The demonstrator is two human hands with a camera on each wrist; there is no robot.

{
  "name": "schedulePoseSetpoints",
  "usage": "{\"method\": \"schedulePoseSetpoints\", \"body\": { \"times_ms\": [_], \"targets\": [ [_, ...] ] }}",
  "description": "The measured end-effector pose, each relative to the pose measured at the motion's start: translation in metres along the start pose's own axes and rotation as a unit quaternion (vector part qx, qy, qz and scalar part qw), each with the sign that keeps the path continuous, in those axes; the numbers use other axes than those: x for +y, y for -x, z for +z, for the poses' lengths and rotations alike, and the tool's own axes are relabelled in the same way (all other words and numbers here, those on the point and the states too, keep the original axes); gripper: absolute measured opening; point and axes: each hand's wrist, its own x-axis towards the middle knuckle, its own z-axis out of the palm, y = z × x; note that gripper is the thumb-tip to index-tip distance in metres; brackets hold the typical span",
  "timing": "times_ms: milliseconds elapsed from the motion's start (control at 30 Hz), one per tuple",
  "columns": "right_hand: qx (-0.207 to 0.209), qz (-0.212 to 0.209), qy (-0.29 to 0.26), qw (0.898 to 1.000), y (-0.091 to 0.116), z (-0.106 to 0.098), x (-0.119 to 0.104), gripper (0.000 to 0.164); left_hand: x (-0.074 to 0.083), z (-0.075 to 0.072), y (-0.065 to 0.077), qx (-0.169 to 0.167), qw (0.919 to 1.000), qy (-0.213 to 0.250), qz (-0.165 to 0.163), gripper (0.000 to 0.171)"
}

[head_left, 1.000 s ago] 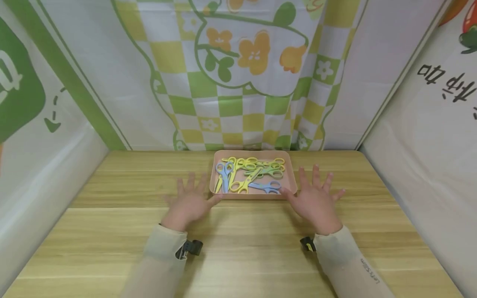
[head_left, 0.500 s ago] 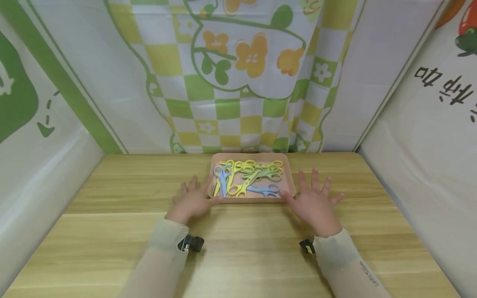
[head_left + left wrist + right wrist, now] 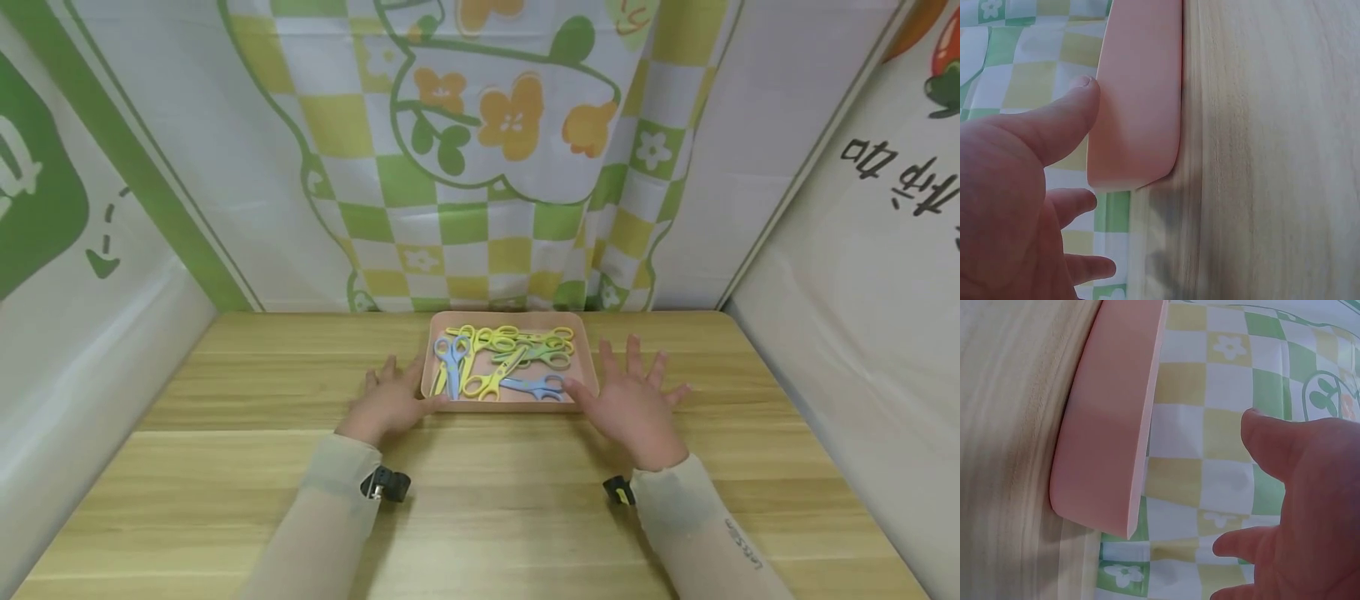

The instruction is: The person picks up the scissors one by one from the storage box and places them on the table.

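Note:
A shallow pink tray (image 3: 506, 407) lies at the back of the table, holding several children's scissors. Among them are blue scissors (image 3: 452, 362) on the left, yellow scissors (image 3: 491, 382) near the middle, green scissors (image 3: 543, 354) at the right and more blue scissors (image 3: 536, 386) at the front. My left hand (image 3: 387, 406) is at the tray's front left corner, fingers extended along its left side. In the left wrist view its thumb meets the rim. My right hand (image 3: 633, 410) hovers at the front right corner, fingers spread, thumb over the rim; contact is unclear.
The wooden table (image 3: 502, 508) stretches in front of the tray. A checked cloth (image 3: 472, 225) hangs right behind it. Printed cloth walls (image 3: 840, 317) stand on both sides. Each wrist bears a small black camera (image 3: 390, 483).
My left hand has come in closer to the tray's left side, and its fingers have lowered. The right hand and the scissors stay about as they were. The head view has tilted slightly.

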Motion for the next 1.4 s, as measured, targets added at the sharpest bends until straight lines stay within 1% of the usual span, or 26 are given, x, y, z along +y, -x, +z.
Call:
{"method": "schedulePoseSetpoints", "body": {
  "times_ms": [133, 300, 433, 567, 633, 700, 800, 900, 1033, 1100, 1200, 1267, 1400],
  "targets": [
    [-0.009, -0.002, 0.001, 1.000, -0.001, -0.001, 0.000, 0.110, -0.001, 0.000, 0.000, -0.001, 0.9998, 0.015, 0.013, 0.090],
    [-0.019, -0.005, -0.003, 1.000, -0.004, -0.004, 0.001, 0.109, -0.003, 0.000, 0.000, -0.009, 0.9997, 0.018, 0.016, 0.090],
    [-0.027, -0.006, -0.009, 1.000, -0.007, -0.006, 0.001, 0.111, -0.004, -0.002, -0.001, -0.018, 0.9995, 0.020, 0.018, 0.091],
    [-0.034, -0.013, -0.008, 0.999, -0.013, -0.010, -0.001, 0.111, -0.003, -0.005, -0.002, -0.021, 0.9994, 0.010, 0.024, 0.093],
    [-0.037, -0.037, -0.017, 0.998, -0.021, -0.013, -0.001, 0.108, -0.003, -0.006, -0.002, -0.022, 0.9993, 0.007, 0.030, 0.093],
    [-0.045, -0.069, -0.035, 0.996, -0.032, -0.015, -0.002, 0.100, -0.003, -0.007, -0.003, -0.027, 0.9990, 0.006, 0.035, 0.094],
    [-0.064, -0.114, -0.079, 0.988, -0.052, -0.018, -0.002, 0.087, -0.003, -0.007, -0.005, -0.035, 0.9987, 0.007, 0.036, 0.095],
    [-0.087, -0.127, -0.121, 0.981, -0.070, -0.021, -0.002, 0.075, -0.004, -0.007, -0.007, -0.041, 0.9987, 0.013, 0.026, 0.096],
    [-0.119, -0.107, -0.156, 0.975, -0.088, -0.022, 0.000, 0.065, -0.004, -0.007, -0.009, -0.043, 0.9986, 0.026, 0.018, 0.097],
    [-0.134, -0.088, -0.155, 0.975, -0.095, -0.022, -0.001, 0.061, -0.004, -0.007, -0.010, -0.045, 0.9984, 0.032, 0.015, 0.098],
    [-0.145, -0.084, -0.129, 0.977, -0.106, -0.019, -0.002, 0.056, -0.004, -0.006, -0.011, -0.048, 0.9980, 0.039, 0.015, 0.099],
    [-0.143, -0.088, -0.105, 0.980, -0.114, -0.016, -0.003, 0.052, -0.004, -0.006, -0.011, -0.050, 0.9977, 0.045, 0.012, 0.099],
    [-0.133, -0.116, -0.042, 0.983, -0.128, -0.009, -0.004, 0.047, -0.002, -0.008, -0.012, -0.051, 0.9973, 0.051, 0.009, 0.099]
  ]
}}
